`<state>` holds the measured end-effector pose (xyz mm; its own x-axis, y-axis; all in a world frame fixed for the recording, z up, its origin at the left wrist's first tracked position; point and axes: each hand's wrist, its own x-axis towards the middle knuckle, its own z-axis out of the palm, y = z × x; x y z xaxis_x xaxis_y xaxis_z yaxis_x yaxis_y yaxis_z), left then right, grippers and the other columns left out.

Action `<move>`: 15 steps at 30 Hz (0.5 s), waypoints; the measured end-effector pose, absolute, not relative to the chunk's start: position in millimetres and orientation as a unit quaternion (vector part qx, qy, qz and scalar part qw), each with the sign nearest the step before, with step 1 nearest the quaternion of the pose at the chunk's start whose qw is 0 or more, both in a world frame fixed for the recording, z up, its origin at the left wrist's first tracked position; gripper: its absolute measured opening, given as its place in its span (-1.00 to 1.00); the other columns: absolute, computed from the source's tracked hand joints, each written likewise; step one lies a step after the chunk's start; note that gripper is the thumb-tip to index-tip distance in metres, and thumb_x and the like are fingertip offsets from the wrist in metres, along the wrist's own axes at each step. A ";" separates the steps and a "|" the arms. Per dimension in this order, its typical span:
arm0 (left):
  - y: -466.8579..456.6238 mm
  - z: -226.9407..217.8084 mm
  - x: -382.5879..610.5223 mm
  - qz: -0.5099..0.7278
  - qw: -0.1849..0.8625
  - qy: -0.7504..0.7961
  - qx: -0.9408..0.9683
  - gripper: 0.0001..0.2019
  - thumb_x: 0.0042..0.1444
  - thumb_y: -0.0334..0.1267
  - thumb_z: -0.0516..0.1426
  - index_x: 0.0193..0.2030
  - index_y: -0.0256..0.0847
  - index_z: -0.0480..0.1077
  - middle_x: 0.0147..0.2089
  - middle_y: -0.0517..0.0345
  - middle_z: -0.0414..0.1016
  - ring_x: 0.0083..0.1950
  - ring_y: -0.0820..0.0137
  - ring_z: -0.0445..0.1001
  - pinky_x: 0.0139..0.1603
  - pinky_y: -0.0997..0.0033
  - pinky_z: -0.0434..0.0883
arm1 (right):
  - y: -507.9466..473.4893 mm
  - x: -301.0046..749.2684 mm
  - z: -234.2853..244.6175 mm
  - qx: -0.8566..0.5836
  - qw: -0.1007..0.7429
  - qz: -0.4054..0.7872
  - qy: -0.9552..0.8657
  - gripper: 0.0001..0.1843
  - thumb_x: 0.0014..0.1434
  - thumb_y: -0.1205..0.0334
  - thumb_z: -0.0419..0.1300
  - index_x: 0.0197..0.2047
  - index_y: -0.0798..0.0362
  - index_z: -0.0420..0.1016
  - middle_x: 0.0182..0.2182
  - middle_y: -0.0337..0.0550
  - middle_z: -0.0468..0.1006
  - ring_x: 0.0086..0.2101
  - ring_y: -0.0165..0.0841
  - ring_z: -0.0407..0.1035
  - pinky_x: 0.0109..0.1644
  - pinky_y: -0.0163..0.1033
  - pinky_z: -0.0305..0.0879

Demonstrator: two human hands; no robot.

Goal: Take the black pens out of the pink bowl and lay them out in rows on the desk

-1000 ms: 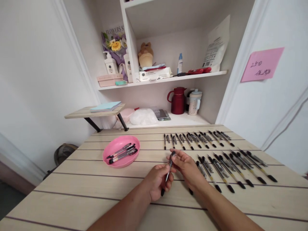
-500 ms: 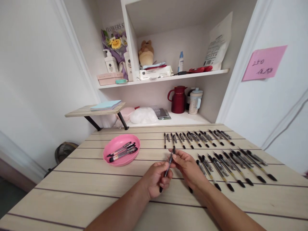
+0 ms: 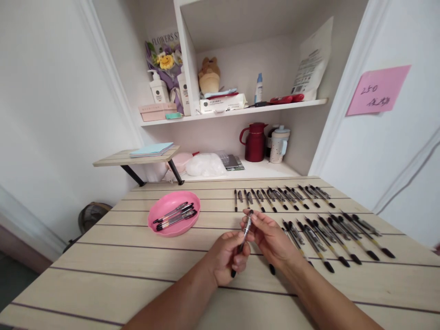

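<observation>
Both hands hold one capped black gel pen (image 3: 246,228) above the table's front middle. My left hand (image 3: 225,259) is closed round its lower barrel, with the black end poking out below the fingers. The fingers of my right hand (image 3: 266,233) pinch the capped upper end. Beyond and to the right of my hands, uncapped pens (image 3: 321,247) lie in two slanting rows, with loose caps between them. Another pen's black end (image 3: 272,269) shows beneath my right hand, the rest of it hidden. To the left, several capped pens (image 3: 177,216) lie in a pink bowl (image 3: 173,195).
The slatted table (image 3: 144,275) runs up to a white shelf unit (image 3: 233,112). A small raised stand (image 3: 117,158) with blue paper stands at the back left. On the lower shelf are a red jug (image 3: 255,143) and a pale cup (image 3: 279,145).
The pen has turned in my fingers, so the clear, printed side of its cap now shows. My hands have shifted slightly to the right.
</observation>
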<state>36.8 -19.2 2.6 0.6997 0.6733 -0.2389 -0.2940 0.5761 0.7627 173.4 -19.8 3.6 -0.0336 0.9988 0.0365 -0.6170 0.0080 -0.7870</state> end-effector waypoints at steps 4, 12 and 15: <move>-22.0 -5.9 45.4 0.334 0.783 0.324 0.413 -0.72 -0.04 -0.08 0.14 -0.33 -0.29 0.30 -0.59 0.27 0.31 -0.75 0.68 0.08 -0.76 0.62 -0.08 | -18.0 171.3 -3.4 -0.390 0.636 0.558 -0.363 -0.75 -0.13 0.10 0.29 -0.50 0.08 0.37 -0.68 -0.34 0.33 -0.66 -0.54 0.15 -0.58 -0.40 0.05; -20.2 4.1 35.3 0.237 0.891 0.216 0.322 -0.76 0.03 -0.16 0.11 -0.26 -0.32 0.34 -0.61 0.32 0.22 -0.75 0.76 -0.11 -0.73 0.67 -0.24 | -25.7 174.1 11.3 -0.267 0.629 0.659 -0.315 -0.72 -0.13 0.18 0.31 -0.31 0.08 0.43 -0.46 -0.21 0.45 -0.50 -0.48 0.32 -0.57 -0.42 0.16; -23.2 -1.2 43.0 0.298 0.854 0.244 0.350 -0.74 0.00 -0.12 0.12 -0.28 -0.29 0.32 -0.58 0.30 0.27 -0.75 0.73 -0.01 -0.73 0.64 -0.16 | -25.9 172.4 10.5 -0.277 0.627 0.656 -0.316 -0.68 -0.07 0.18 0.27 -0.20 0.06 0.42 -0.40 -0.18 0.47 -0.42 -0.45 0.35 -0.57 -0.44 0.19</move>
